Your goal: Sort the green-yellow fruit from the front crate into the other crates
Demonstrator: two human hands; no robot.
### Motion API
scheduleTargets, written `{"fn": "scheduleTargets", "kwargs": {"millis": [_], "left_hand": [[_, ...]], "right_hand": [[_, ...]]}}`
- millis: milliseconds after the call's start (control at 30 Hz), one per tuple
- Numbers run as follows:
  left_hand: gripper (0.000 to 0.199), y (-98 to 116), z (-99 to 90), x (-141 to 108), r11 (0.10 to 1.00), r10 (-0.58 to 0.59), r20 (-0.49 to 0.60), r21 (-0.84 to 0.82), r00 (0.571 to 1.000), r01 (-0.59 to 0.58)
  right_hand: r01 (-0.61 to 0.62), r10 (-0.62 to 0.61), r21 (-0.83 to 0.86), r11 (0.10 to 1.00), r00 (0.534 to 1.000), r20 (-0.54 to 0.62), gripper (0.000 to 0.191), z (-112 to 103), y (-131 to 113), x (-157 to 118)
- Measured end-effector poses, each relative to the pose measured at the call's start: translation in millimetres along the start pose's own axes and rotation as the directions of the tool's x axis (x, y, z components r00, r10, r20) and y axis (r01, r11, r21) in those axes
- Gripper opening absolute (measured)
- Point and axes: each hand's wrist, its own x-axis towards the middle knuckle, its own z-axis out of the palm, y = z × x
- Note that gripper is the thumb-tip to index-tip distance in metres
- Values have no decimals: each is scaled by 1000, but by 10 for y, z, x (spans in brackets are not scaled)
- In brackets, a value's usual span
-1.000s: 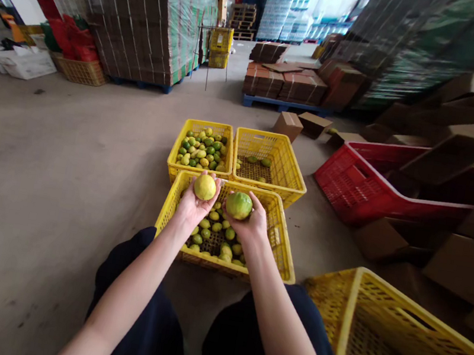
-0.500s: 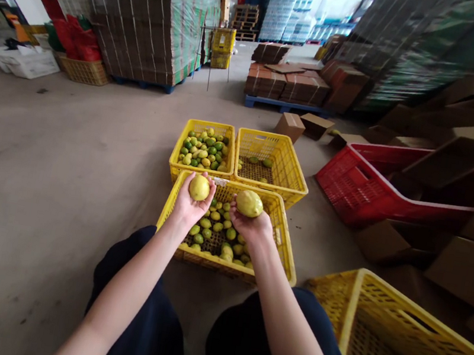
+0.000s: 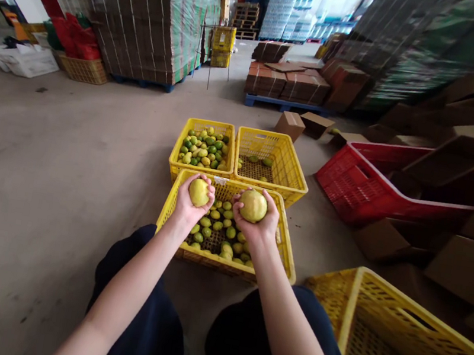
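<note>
My left hand [image 3: 188, 209] is wrapped round a yellow lemon [image 3: 199, 192], palm up. A larger greenish-yellow lemon [image 3: 253, 206] sits in my right hand [image 3: 263, 230], with the fingers curled about its sides. Both hands are above the near yellow crate [image 3: 285, 251], where several green and yellow lemons [image 3: 217, 226] lie scattered on the bottom. Behind it on the left stands a yellow crate [image 3: 175, 153] well filled with green and yellow lemons [image 3: 204, 147]. The crate beside that one [image 3: 295, 178] holds only a few, mostly green.
Close by my right knee is another yellow crate [image 3: 352, 316]. A red crate [image 3: 348, 186] stands to the right among open cardboard boxes [image 3: 465, 268]. Farther off are flattened cartons [image 3: 288, 83] on a blue pallet [image 3: 267, 103] and a tall wrapped stack [image 3: 132, 11].
The lemon in my right hand has been turned, so a rounder side faces me, and the fingers now come up around it. My left hand has hardly moved.
</note>
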Motion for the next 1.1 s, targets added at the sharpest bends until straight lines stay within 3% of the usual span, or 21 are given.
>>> {"fn": "scheduleTargets", "kwargs": {"millis": [200, 533, 700, 833, 967, 1100], "left_hand": [[19, -49, 44, -2, 996, -9, 4, 90, 1000, 9], [15, -52, 16, 11, 996, -78, 11, 50, 997, 78], [14, -59, 26, 7, 996, -72, -32, 53, 997, 74], [14, -69, 29, 14, 997, 49, -104, 57, 993, -43], [26, -52, 23, 26, 993, 108, -76, 44, 991, -105], [32, -27, 29, 43, 995, 73, -27, 67, 997, -71]], "right_hand": [[-19, 22, 21, 1000, 991, -134, 21, 5, 10, 0], [-37, 37, -2, 999, 991, -127, 29, 39, 23, 17], [-28, 25, -39, 999, 996, -80, 29, 26, 39, 21], [20, -22, -72, 997, 999, -29, 29, 14, 26, -3], [48, -44, -55, 997, 997, 64, 33, 10, 5, -29], [11, -9, -41, 999, 999, 44, 35, 3, -13, -20]]}}
